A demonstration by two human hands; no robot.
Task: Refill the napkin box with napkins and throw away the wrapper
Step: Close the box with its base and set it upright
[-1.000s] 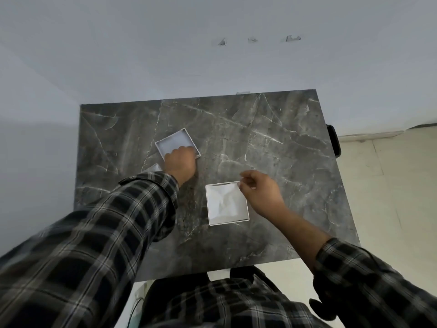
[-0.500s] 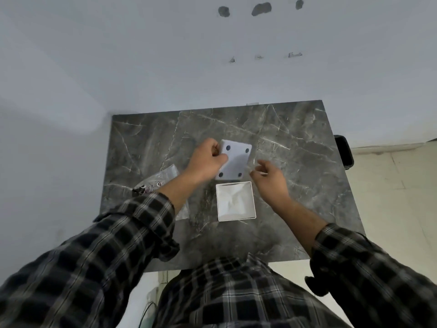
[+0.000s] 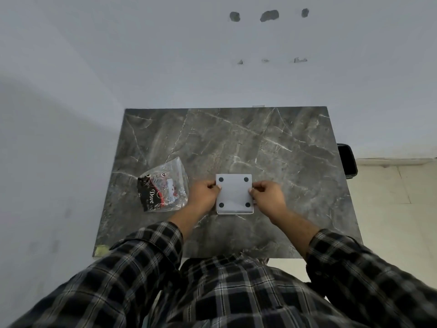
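Left hand (image 3: 203, 194) and right hand (image 3: 268, 197) pinch box (image 3: 234, 194) sides (four dots up) — wrapper (image 3: 163, 188) just left on tabletop (image 3: 283, 150).

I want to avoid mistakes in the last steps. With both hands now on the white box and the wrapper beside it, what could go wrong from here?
1. The base panel with four dark feet may sit crooked on the napkin box, pinching napkins, since the left hand and right hand press only its sides.
2. The empty wrapper lies loose on the table and could be forgotten or slide off.
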